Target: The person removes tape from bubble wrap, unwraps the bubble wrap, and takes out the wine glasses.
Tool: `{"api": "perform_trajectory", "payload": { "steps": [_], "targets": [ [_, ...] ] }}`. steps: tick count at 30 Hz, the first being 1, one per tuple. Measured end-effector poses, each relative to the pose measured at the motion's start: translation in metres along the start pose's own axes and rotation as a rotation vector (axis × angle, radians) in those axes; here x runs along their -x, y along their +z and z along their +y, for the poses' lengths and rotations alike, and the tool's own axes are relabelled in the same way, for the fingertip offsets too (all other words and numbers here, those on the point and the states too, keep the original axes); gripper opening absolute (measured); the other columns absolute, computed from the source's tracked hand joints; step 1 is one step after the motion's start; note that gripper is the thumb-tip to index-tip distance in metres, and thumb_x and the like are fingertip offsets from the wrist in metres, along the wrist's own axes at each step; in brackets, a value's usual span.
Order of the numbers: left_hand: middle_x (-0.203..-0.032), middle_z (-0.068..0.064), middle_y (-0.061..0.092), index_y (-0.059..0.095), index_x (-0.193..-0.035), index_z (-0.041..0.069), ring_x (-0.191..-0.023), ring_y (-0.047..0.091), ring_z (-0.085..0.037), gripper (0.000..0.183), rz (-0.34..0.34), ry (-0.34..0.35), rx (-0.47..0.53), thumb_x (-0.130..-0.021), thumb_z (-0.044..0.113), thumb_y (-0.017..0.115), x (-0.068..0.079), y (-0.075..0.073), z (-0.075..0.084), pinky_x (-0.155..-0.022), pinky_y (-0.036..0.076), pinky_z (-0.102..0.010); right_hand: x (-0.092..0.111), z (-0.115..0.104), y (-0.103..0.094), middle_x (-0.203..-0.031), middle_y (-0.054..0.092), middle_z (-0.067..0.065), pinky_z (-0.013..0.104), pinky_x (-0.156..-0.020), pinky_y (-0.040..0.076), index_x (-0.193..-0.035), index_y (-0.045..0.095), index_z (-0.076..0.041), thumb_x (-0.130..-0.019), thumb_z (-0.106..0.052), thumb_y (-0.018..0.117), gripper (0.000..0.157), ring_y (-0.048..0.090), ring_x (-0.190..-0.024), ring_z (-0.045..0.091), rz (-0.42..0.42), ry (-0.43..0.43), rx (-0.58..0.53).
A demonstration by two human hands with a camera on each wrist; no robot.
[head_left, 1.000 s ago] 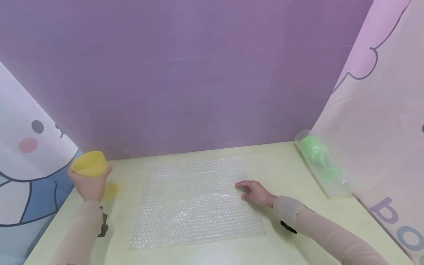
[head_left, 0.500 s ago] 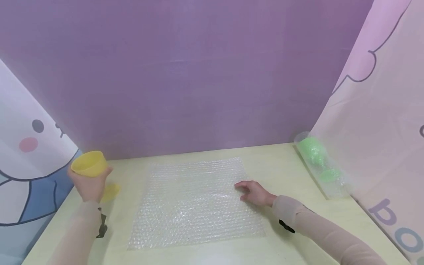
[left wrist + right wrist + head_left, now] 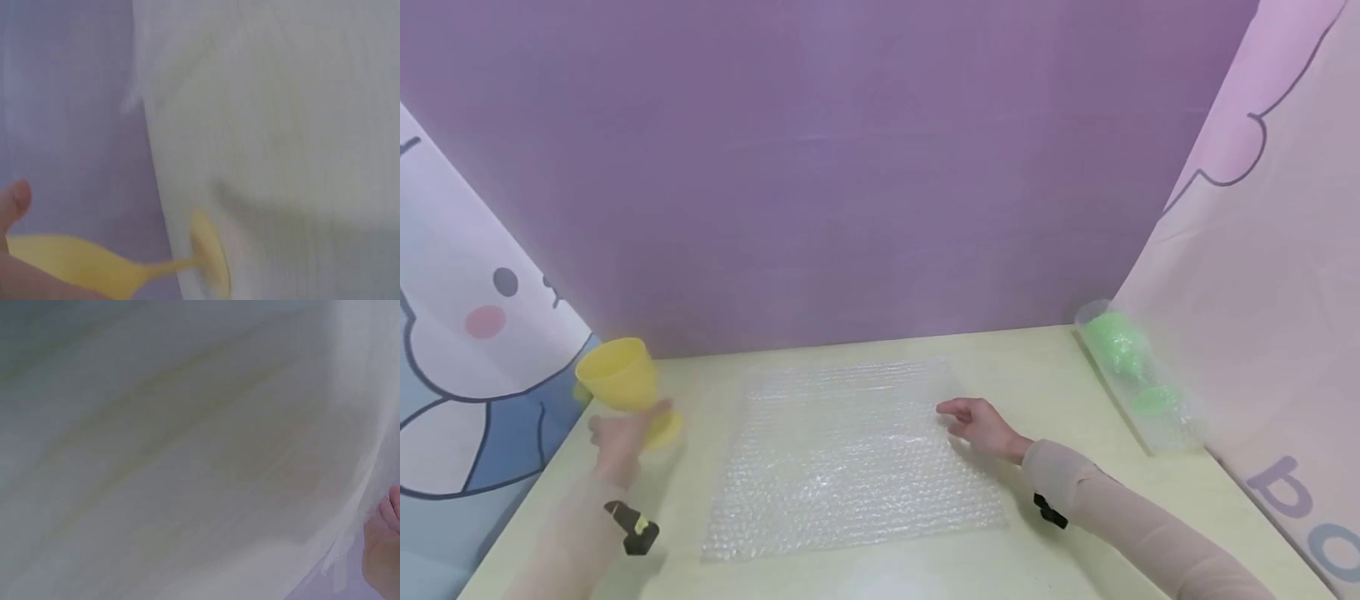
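A yellow goblet is standing at ten o'clock from the bubble wrap, the left hand beside it, fingers apart; at three o'clock, the right hand is overlapping the edge, fingers loose.

"What do you have on your arms?"

"Long sleeves. My left sleeve is pale pinkish beige, and my right sleeve matches, with creases across the forearm. The right cuff looks like a wide, slightly lighter band."

"And at the wrists?"

"Small black devices. My left wrist device is angular, with a yellow-green spot; my right wrist device is a plain dark block."

"The hands?"

"My left hand and right hand are bare."
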State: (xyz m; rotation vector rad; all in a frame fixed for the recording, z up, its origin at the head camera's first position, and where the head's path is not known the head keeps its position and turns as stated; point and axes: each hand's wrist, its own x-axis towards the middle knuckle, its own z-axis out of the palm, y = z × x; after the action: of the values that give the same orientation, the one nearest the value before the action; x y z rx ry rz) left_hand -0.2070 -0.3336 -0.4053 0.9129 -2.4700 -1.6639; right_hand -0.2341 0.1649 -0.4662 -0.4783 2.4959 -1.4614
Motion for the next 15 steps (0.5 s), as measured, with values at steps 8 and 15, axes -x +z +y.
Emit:
{"api": "perform_trajectory", "payload": {
  "steps": [8,15],
  "targets": [
    [-0.150,-0.026,-0.007,-0.005,-0.145,0.001,-0.136,0.001,-0.048,0.098,-0.263,0.283,-0.128,-0.085,0.043,0.060,0.062,0.040,-0.015,-0.107,0.009,-0.065,0.003,-0.002,-0.003,-0.129,0.052,0.019,0.045,-0.105,0.036,-0.122,0.053,0.003,-0.085,0.004,0.055,0.037,0.045,-0.123,0.036,0.027,-0.029,0.021],
    [-0.145,-0.026,0.024,0.041,-0.133,-0.003,-0.130,0.022,-0.049,0.065,-0.459,0.757,-0.437,-0.083,0.033,0.064,0.097,0.078,-0.041,-0.101,0.022,-0.067,0.024,-0.008,-0.004,-0.132,0.048,0.024,0.050,-0.102,0.038,-0.126,0.049,0.006,-0.086,-0.004,0.060,0.043,0.045,-0.121,0.042,-0.076,-0.071,0.187]
  ]
}}
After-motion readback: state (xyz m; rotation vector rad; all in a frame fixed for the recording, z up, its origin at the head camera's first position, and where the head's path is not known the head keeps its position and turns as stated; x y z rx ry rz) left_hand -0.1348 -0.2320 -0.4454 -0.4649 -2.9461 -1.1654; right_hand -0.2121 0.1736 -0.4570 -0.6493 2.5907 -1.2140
